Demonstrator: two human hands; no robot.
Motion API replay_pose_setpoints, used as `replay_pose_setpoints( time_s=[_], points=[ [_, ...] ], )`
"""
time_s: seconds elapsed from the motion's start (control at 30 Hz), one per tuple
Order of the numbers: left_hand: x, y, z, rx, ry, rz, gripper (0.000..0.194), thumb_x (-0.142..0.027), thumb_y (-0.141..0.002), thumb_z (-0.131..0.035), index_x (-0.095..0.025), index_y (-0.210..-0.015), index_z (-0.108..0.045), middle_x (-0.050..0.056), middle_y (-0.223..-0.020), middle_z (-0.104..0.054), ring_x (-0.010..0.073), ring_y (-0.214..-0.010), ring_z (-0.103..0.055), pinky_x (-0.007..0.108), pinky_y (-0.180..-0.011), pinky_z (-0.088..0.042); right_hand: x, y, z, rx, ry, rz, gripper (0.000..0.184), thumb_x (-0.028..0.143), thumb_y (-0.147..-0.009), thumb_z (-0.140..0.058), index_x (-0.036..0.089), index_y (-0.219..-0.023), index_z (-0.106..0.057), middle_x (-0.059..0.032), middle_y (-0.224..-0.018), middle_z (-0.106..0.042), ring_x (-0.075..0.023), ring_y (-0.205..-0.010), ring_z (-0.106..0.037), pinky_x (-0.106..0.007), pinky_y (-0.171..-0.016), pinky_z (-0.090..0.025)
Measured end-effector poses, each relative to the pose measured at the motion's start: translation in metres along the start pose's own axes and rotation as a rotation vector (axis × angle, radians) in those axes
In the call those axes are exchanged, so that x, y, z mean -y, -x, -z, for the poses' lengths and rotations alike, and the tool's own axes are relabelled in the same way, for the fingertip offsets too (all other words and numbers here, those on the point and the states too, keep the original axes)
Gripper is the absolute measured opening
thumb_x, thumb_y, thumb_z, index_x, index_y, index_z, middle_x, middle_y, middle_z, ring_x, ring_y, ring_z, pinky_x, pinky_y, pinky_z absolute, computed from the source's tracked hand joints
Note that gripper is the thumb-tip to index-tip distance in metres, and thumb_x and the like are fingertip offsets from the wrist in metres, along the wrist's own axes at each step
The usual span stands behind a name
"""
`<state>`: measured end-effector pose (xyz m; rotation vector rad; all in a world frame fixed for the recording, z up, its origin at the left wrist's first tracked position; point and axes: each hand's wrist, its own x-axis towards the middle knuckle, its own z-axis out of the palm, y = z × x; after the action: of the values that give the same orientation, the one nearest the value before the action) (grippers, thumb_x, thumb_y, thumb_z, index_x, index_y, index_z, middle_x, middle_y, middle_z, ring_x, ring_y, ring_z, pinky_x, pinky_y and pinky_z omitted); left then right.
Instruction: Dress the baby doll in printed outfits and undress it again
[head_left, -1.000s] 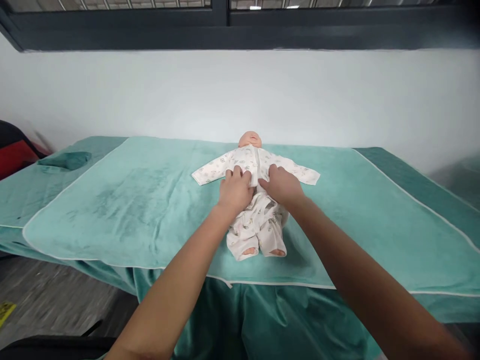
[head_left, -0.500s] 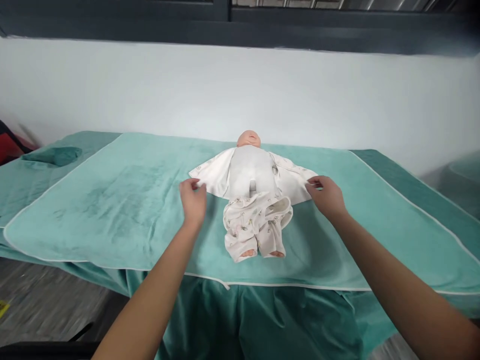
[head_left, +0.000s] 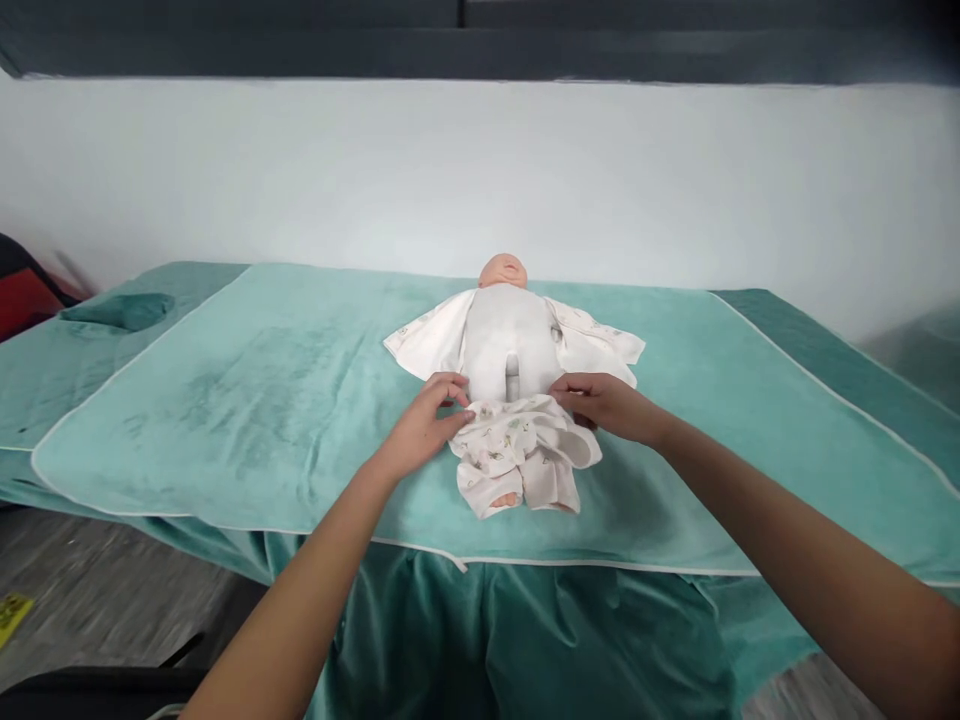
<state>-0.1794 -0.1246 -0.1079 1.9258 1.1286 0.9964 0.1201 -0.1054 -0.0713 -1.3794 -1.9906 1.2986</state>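
A baby doll (head_left: 510, 330) with a pale grey cloth body lies on its back, head toward the wall. Its white printed shirt (head_left: 427, 338) is spread open on both sides of the torso. Patterned baby pants (head_left: 495, 445) are bunched around the doll's legs, with part of a foot showing at one cuff. My left hand (head_left: 429, 425) pinches the waistband at its left side. At the waistband's right side is my right hand (head_left: 600, 400), fingers closed on the fabric and partly hidden behind the hand.
A light green sheet with white piping (head_left: 225, 400) covers the massage bed, which has a face hole (head_left: 120, 312) at its left end. A white wall (head_left: 480, 170) stands behind. A red and black object (head_left: 26, 290) sits at far left.
Both hands have let go of the shirt's spread front panels and moved inward to the pants' waistband. The shirt stays spread open. The camera view has shifted slightly.
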Motion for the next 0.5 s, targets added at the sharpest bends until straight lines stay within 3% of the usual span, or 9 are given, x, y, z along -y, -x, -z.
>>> replay_pose_setpoints(
  time_s=[0.1,0.17,0.27,0.33,0.4,0.5],
  points=[
    [0.001,-0.01,-0.016,-0.145,-0.072,-0.079,0.009,-0.028,-0.092,-0.052,-0.021,-0.086,-0.053,0.01,-0.134,-0.056,0.0217,-0.125,-0.053,0.04,-0.105,-0.042,0.01,0.003,-0.006,0.067,0.064,0.04,0.03,0.049,-0.082,-0.064,0.023,-0.094,-0.072,-0.002,-0.084,-0.066,-0.015,-0.068,-0.055,-0.03,-0.063,-0.044],
    [0.0,-0.018,-0.025,-0.232,-0.121,-0.067,0.006,-0.026,-0.095,-0.047,-0.022,-0.09,-0.049,0.01,-0.129,-0.06,0.0208,-0.118,-0.058,0.039,-0.101,-0.045,0.021,0.001,-0.009,0.106,0.139,0.084,0.029,0.046,-0.08,-0.066,0.024,-0.097,-0.072,-0.0019,-0.089,-0.067,-0.0164,-0.075,-0.057,-0.03,-0.067,-0.044],
    [-0.004,-0.033,-0.031,-0.328,-0.215,0.037,0.008,-0.03,-0.098,-0.042,-0.023,-0.097,-0.047,0.007,-0.106,-0.068,0.0216,-0.095,-0.065,0.036,-0.087,-0.048,0.036,-0.007,-0.01,0.211,0.235,0.084,0.028,0.044,-0.076,-0.068,0.025,-0.096,-0.071,-0.0004,-0.085,-0.066,-0.0166,-0.074,-0.055,-0.03,-0.065,-0.041],
    [-0.007,-0.043,-0.028,-0.378,-0.29,0.1,0.011,-0.033,-0.098,-0.042,-0.023,-0.098,-0.047,0.004,-0.088,-0.065,0.0231,-0.083,-0.064,0.035,-0.079,-0.047,0.044,-0.016,-0.007,0.225,0.266,0.077,0.021,0.041,-0.073,-0.069,0.024,-0.084,-0.067,0.0016,-0.076,-0.061,-0.0149,-0.067,-0.05,-0.029,-0.06,-0.037],
    [-0.008,-0.053,-0.024,-0.439,-0.324,0.127,0.012,-0.035,-0.097,-0.043,-0.024,-0.099,-0.048,0.003,-0.081,-0.061,0.0236,-0.078,-0.063,0.034,-0.076,-0.045,0.048,-0.026,-0.002,0.109,0.291,0.11,0.017,0.036,-0.071,-0.067,0.023,-0.072,-0.056,0.0033,-0.068,-0.053,-0.0134,-0.063,-0.044,-0.028,-0.057,-0.032],
    [-0.003,-0.06,-0.02,-0.477,-0.273,0.122,0.01,-0.033,-0.097,-0.044,-0.024,-0.1,-0.047,0.002,-0.084,-0.06,0.0219,-0.077,-0.061,0.032,-0.074,-0.043,0.039,-0.043,0.009,-0.225,0.34,0.181,0.016,0.027,-0.07,-0.061,0.023,-0.068,-0.045,0.0035,-0.067,-0.047,-0.0137,-0.063,-0.041,-0.028,-0.059,-0.031]
  ],
)
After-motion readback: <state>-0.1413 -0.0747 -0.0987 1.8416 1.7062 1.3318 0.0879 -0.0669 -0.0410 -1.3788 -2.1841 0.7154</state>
